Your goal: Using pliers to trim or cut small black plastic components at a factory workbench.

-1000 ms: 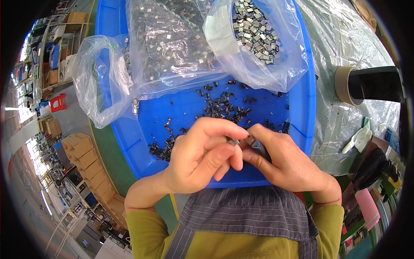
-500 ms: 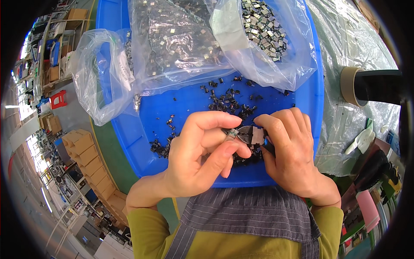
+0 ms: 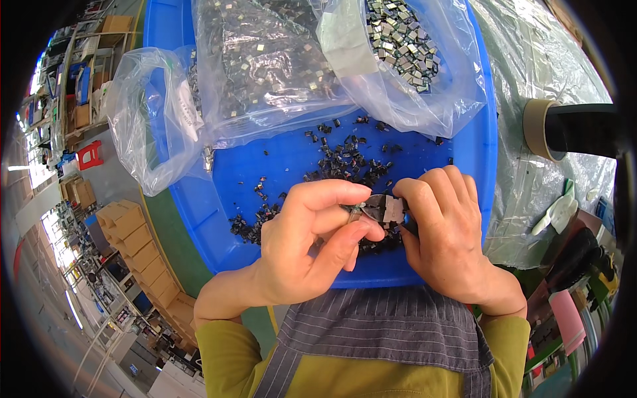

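Over the blue tray (image 3: 232, 156), my left hand (image 3: 308, 235) pinches a small metal-and-black electronic part (image 3: 356, 211) between thumb and fingers. My right hand (image 3: 446, 229) is wrapped round a pair of cutters (image 3: 375, 205) with dark jaws and a pale brownish patch near the joint. The jaws point left and meet the small part or lie right against it; whether they bite on it I cannot tell. The handles are mostly hidden in my right palm. Beneath and beyond my hands lie loose black bits (image 3: 348, 159).
Clear plastic bags of small square metal-topped parts (image 3: 401, 46) fill the tray's far side. Another clear bag (image 3: 156, 166) hangs over its left edge. To the right, a tape roll (image 3: 541, 131) and a white scoop-like thing (image 3: 556, 213) rest on plastic sheeting. Cardboard boxes (image 3: 136, 245) stand at left.
The view has shifted slightly. My left fingertips have drawn a little closer together around the small part, and the cutters have tilted slightly. Both grips stay the same.
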A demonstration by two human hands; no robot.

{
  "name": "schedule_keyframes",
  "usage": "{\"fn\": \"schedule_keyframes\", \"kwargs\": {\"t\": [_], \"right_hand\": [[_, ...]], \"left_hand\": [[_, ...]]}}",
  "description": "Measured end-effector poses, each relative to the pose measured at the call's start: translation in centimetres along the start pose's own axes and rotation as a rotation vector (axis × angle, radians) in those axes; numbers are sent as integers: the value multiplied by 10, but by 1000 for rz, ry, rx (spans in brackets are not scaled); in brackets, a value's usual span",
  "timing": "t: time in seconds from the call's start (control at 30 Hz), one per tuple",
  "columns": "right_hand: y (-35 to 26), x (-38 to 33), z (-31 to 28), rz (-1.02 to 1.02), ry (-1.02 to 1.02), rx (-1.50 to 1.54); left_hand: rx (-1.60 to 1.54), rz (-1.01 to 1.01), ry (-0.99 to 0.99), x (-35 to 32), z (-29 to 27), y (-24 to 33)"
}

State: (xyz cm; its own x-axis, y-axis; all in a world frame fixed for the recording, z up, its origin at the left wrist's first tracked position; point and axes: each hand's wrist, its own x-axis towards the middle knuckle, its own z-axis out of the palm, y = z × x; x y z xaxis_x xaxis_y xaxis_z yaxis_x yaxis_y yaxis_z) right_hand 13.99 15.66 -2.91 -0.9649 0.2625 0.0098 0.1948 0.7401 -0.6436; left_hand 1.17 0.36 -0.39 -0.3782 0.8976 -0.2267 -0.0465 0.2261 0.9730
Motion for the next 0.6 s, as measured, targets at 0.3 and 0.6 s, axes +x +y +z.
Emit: {"fn": "schedule_keyframes", "kwargs": {"t": [0.3, 0.6], "right_hand": [[-1, -2, 0, 7, -65, 98], [-1, -3, 0, 99, -254, 400]], "left_hand": [[-11, 40, 4, -2, 1, -2], [-97, -122, 0, 1, -2, 8]]}}
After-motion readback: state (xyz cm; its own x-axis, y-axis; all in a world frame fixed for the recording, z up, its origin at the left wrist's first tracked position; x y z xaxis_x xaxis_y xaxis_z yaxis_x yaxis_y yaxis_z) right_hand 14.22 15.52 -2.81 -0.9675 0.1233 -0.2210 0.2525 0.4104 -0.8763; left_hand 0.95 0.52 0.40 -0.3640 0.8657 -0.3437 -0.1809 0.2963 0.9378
